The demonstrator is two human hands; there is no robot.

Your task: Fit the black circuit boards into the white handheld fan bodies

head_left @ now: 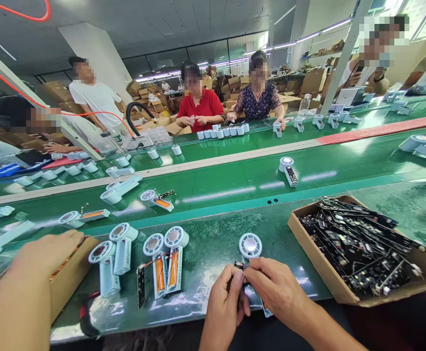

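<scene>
My left hand [225, 304] is closed around a small black circuit board [239, 265], whose top end shows above the thumb. Against it, my right hand [276, 290] is closed in a pinch; what lies between its fingertips is hidden. Just beyond both hands rests a light-blue handheld fan [250, 245] with a round head, its handle mostly covered by my right hand. To the left lie two fans [159, 263] with orange batteries in their open handles. A loose board [140, 286] hangs by wires beside them.
On the right stands a cardboard box [308, 243] heaped with circuit boards. A co-worker's arm [30, 278] reaches to another carton [68, 282] at left. Two more fans [112, 263] stand nearby. Behind runs a green conveyor belt [213, 187] carrying fans, with several people beyond.
</scene>
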